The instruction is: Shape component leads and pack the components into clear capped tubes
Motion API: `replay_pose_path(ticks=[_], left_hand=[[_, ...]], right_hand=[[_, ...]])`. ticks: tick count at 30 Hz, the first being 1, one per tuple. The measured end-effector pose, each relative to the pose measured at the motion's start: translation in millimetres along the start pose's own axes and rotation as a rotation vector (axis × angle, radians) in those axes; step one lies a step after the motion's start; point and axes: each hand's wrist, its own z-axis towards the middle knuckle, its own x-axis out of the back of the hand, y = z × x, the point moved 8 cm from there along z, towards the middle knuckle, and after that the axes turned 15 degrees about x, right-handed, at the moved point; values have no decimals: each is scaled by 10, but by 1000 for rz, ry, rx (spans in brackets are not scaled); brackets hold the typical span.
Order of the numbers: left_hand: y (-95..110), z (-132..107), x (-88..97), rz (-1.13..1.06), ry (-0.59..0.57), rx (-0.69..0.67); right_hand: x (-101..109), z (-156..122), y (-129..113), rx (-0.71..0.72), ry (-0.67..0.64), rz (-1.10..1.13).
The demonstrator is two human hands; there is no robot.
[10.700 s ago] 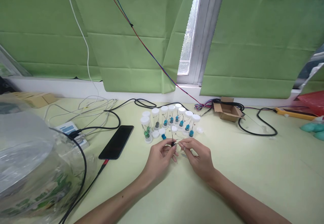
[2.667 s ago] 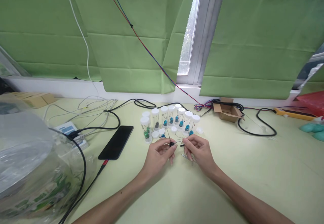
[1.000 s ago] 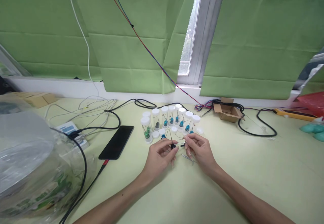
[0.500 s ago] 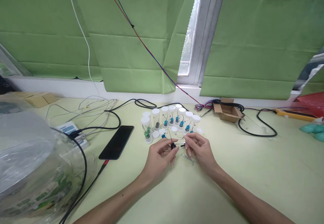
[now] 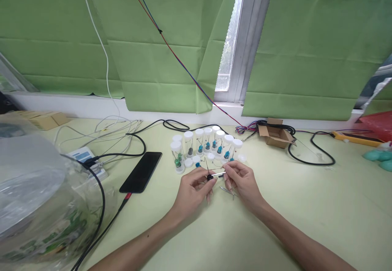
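Between its thumb and fingers, my left hand (image 5: 194, 186) pinches a small black part (image 5: 210, 177) with a thin dark wire standing up from it. My right hand (image 5: 240, 178) is closed on a thin metal rod (image 5: 218, 174), whose left end meets the black part. Under the right fingers lies a slim metal tool (image 5: 226, 190), perhaps tweezers, on the table. Just beyond both hands stand several clear vials (image 5: 189, 145) with white caps, holding blue, green or dark pieces with wires. A loose blue piece (image 5: 197, 165) lies close to the left fingers.
A black phone (image 5: 141, 172) lies to the left, cabled at its lower end. A large plastic-wrapped container (image 5: 36, 205) fills the left side. Black cables (image 5: 176, 124) run along the back, beside an open cardboard box (image 5: 275, 135). A yellow tool (image 5: 357, 138) lies at far right.
The black part has turned slightly in my left fingers, and the metal rod now shows brighter against it. Both hands stay in nearly the same place.
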Motion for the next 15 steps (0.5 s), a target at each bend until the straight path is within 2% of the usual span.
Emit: replay_pose_path(ticks=[4, 11, 15], left_hand=[[-15, 19, 12, -39, -5, 32], [-83, 70, 61, -75, -17, 120], [-94, 59, 58, -77, -20, 137]], right_hand=[[-2, -5, -22, 28, -22, -40], [-36, -23, -248, 258, -92, -304], [-67, -45, -299, 347, -126, -375]])
